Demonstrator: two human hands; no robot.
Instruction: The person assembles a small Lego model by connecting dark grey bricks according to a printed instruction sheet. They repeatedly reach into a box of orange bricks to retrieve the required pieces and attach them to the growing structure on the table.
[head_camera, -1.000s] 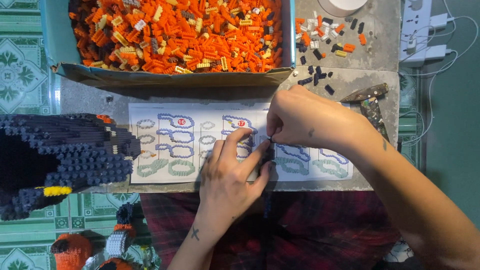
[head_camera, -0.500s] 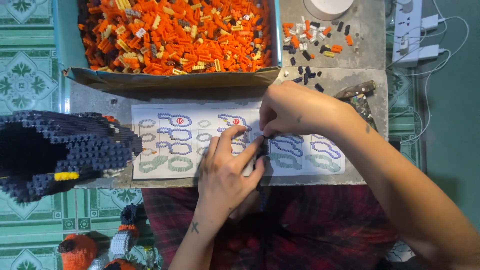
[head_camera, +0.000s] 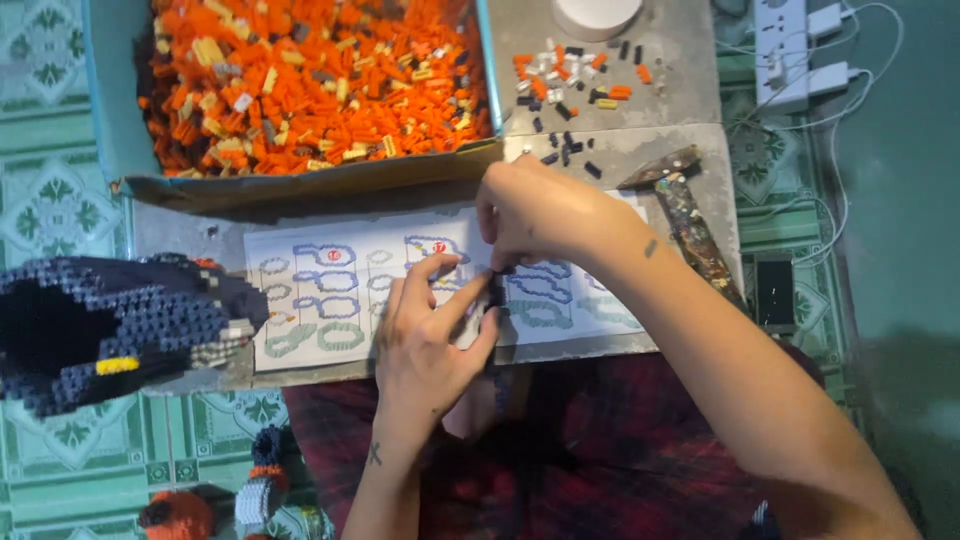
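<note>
Clearly, step: both hands meet over the instruction sheet (head_camera: 330, 300), working a small dark brick piece (head_camera: 494, 290).
Left hand (head_camera: 430, 340): fingers curled, thumb and forefinger pinching the piece from below.
Right hand (head_camera: 540, 215): fingertips pressed down onto the same piece.
Doing it well: I judge that a square, even press with the studs aligned seats it best.
Materials: hard glossy plastic bricks, orange and tan, heaped in a cardboard box (head_camera: 300, 180); a knobbly dark-blue built model (head_camera: 110, 330) at the left.
Surface (head_camera: 660, 90): rough grey slab.
</note>
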